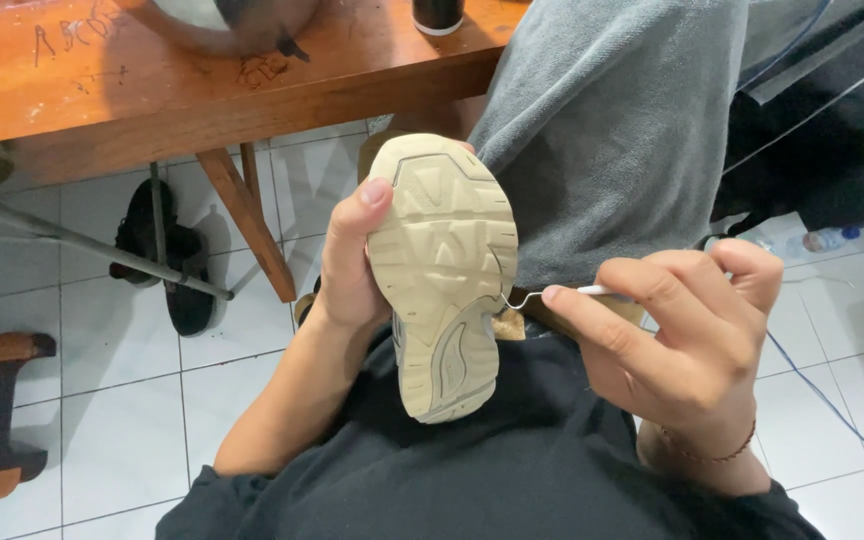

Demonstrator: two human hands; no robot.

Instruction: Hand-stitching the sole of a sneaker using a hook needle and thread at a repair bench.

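Head view: we see the left hand (352,265) wrapped around a beige shoe (444,270), sole up toward us, thumb on the sole's left edge — shoe sits mid-scene over the lap. Right hand (687,340) is closed, pinching a thin hooked needle (552,294) — its tip touches the sole's right edge. Far left: wooden table (202,90); black sandals (167,255) on the white tile floor (122,420) beneath it.

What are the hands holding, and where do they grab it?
The left hand holds a shoe by its side edge, sole up. The right hand pinches a hooked needle at its white handle end.
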